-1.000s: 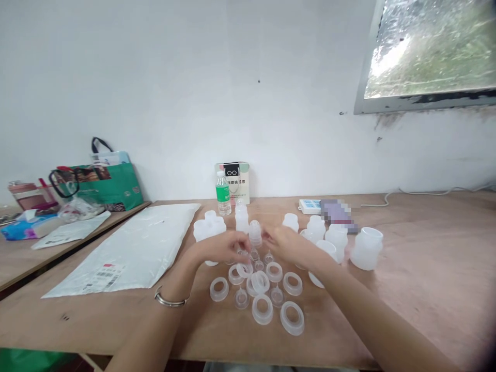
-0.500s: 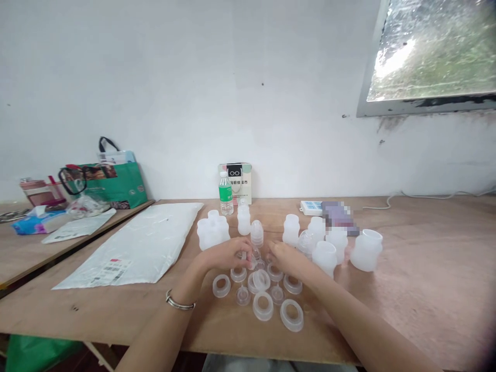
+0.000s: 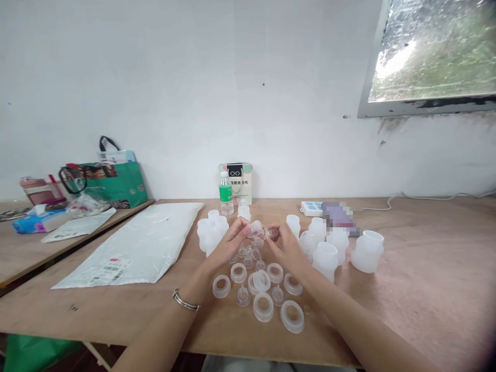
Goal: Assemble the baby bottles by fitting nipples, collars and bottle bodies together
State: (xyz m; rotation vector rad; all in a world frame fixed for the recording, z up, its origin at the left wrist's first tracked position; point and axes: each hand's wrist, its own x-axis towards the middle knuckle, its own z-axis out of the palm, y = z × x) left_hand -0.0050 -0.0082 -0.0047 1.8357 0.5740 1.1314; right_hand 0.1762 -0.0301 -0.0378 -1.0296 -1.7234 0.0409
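Note:
My left hand [image 3: 237, 235] is closed on a translucent bottle collar ring [image 3: 254, 229], tilted on its side. Close against it, my right hand [image 3: 284, 242] pinches a clear silicone bottle nipple [image 3: 272, 233]. Whether ring and nipple touch I cannot tell. Below my hands, more nipples [image 3: 243, 296] and several loose collar rings [image 3: 263, 306] lie on the table. Frosted white baby bottle bodies [image 3: 367, 251] stand to the right. Another cluster of frosted bottles [image 3: 211, 232] is to the left. A clear domed cap [image 3: 307, 243] sits among the right-hand bottles.
A white mailing bag [image 3: 135, 243] lies flat at left. Behind my hands stand a water bottle [image 3: 226, 194] and a paper bag [image 3: 246, 186]. A white box [image 3: 311, 208] and a pixelated item [image 3: 339, 217] lie at the back right. A green shopping bag [image 3: 129, 183] stands far left.
Both hands have risen off the loose parts and come together, moving farther back over the table. My right hand now visibly holds a nipple beside the ring in my left hand.

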